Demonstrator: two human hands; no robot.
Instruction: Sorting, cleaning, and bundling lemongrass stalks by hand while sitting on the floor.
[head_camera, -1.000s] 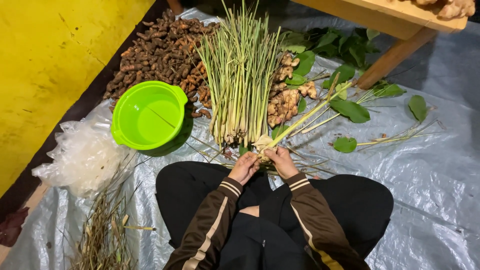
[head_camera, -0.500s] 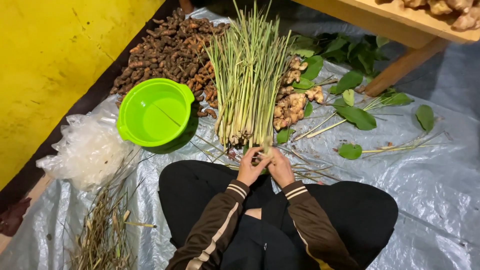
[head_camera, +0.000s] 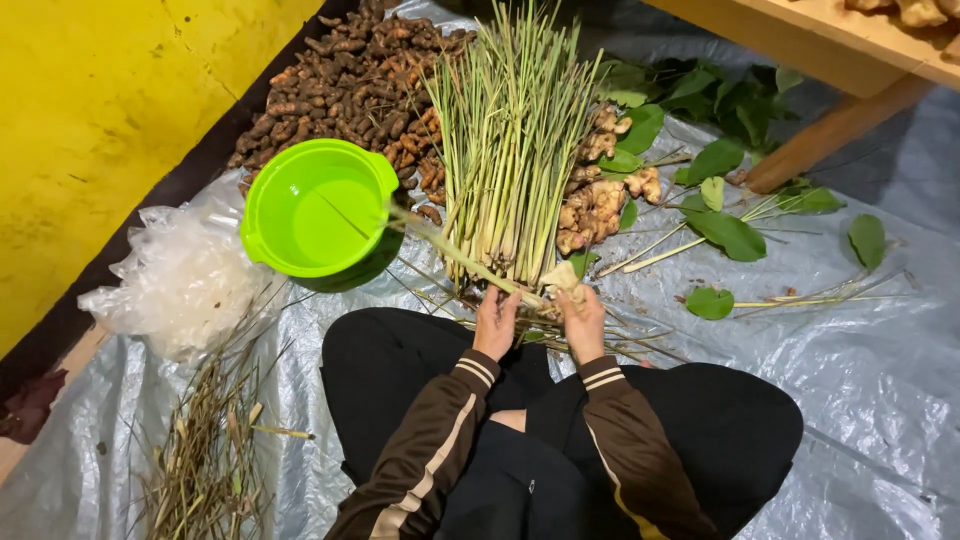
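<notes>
Both my hands hold one lemongrass stalk (head_camera: 452, 252) just above my knees. My left hand (head_camera: 497, 320) grips the stalk near its thick base. My right hand (head_camera: 584, 320) pinches the pale base end. The stalk's thin green end slants up and left, over the rim of a bright green plastic bowl (head_camera: 262, 215). Right in front of my hands lies a big pile of lemongrass stalks (head_camera: 512, 150), bases toward me.
A heap of brown turmeric roots (head_camera: 350, 85) lies behind the bowl, and pale ginger roots (head_camera: 600, 195) with green leaves (head_camera: 728, 232) lie to the right. Crumpled clear plastic (head_camera: 180, 280) and dry trimmings (head_camera: 205, 450) lie at my left. A wooden table leg (head_camera: 830, 130) stands at the back right. A grey sheet (head_camera: 880, 370) covers the floor.
The stalk in my hands pointed up and right a second ago. It has swung round and points up and left over the bowl now. My hands stayed near my knees.
</notes>
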